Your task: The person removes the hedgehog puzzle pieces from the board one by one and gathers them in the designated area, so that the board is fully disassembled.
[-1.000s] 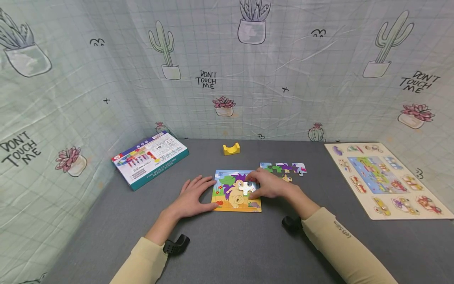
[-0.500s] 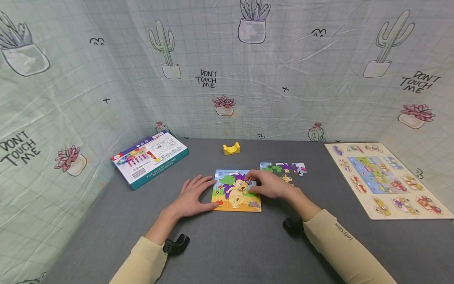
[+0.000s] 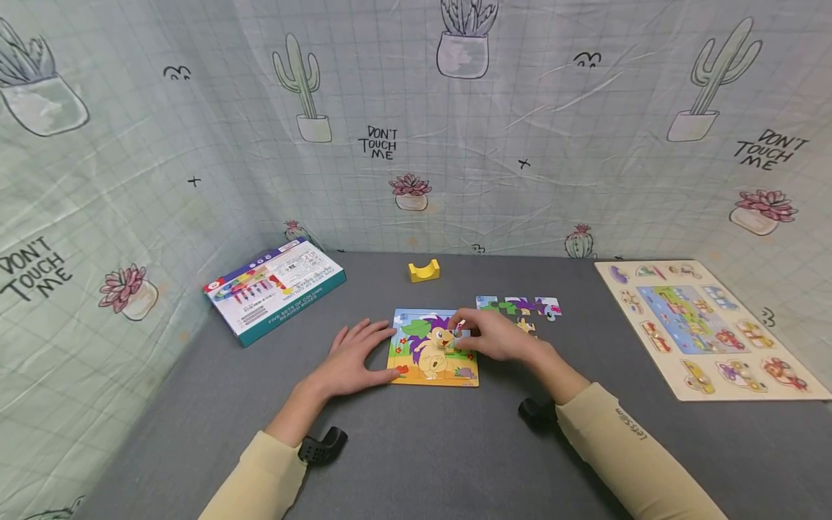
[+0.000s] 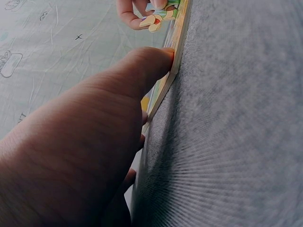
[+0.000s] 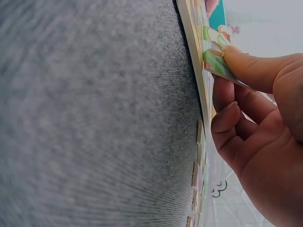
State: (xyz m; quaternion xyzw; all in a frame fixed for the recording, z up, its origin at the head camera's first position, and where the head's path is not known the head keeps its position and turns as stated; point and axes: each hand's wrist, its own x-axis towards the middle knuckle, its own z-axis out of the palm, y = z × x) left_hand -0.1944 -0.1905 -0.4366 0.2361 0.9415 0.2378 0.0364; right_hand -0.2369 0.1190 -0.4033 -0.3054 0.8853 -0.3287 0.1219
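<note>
A hedgehog jigsaw puzzle (image 3: pixel 432 381) lies flat on the grey table in the head view. My right hand (image 3: pixel 495 337) is over its right side, pinching a jigsaw piece (image 5: pixel 217 60) between thumb and fingers. That piece is tilted in the right wrist view, with green and pale parts showing; the fingers partly cover it. My left hand (image 3: pixel 349 361) rests at the puzzle's left edge, fingers spread and thumb on the front left corner. In the left wrist view, the thumb (image 4: pixel 151 64) presses on the puzzle's edge.
Several loose jigsaw pieces (image 3: pixel 520 308) lie behind my right hand. A yellow curved block (image 3: pixel 424 271) sits at the back. A flat toy box (image 3: pixel 276 290) is at the left, and a wooden picture board (image 3: pixel 663 375) at the right. Patterned cloth (image 3: pixel 416 108) hangs behind.
A bright white jigsaw shape showed below my right hand a second ago; coloured picture shows there now. The pinched piece appears more tilted up. My left hand has stayed put.
</note>
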